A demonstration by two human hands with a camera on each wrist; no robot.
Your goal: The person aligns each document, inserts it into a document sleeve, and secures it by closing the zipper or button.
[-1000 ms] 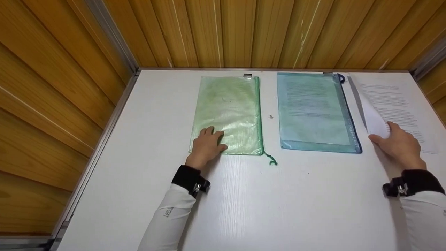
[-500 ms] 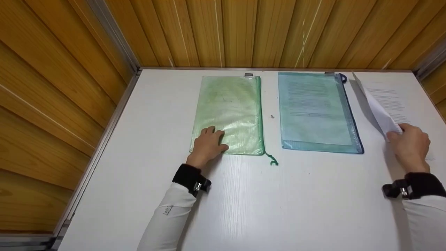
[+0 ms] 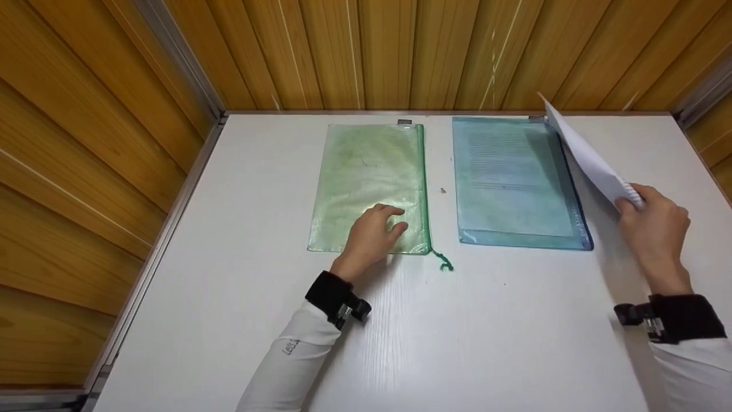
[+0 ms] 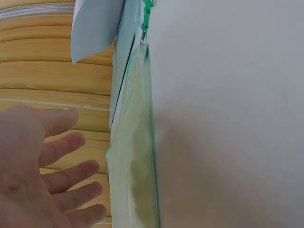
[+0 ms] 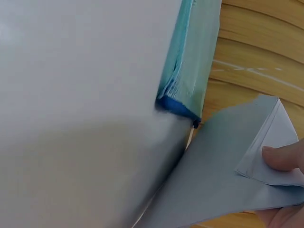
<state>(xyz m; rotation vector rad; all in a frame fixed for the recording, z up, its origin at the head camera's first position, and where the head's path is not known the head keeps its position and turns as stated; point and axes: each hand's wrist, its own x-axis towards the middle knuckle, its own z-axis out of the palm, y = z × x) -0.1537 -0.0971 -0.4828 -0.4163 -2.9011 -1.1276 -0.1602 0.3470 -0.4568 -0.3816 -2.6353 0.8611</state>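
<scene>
My right hand [image 3: 656, 229] pinches several sheets of paper [image 3: 592, 160] near their lower corner, thumb on one side and fingers on the other. The sheets stand tilted above the table, their upper end over the right edge of the blue zip pouch [image 3: 514, 212]. Printed paper shows through that pouch. In the right wrist view the thumb [image 5: 282, 156] presses a folded-over part of the sheets. My left hand [image 3: 372, 232] hovers over the green zip pouch [image 3: 372, 166], fingers spread and holding nothing. The left wrist view shows these fingers [image 4: 69, 175] apart from the pouch.
Both pouches lie flat on the white table [image 3: 457, 332], the blue one right of the green. A green cord [image 3: 443, 260] trails from the green pouch's lower right corner. Wood-panelled walls [image 3: 389, 57] border the table at the back and left.
My right hand has lifted the sheets off the table's right side and carried them leftward toward the blue pouch. My left hand has risen from the green pouch and shifted right.
</scene>
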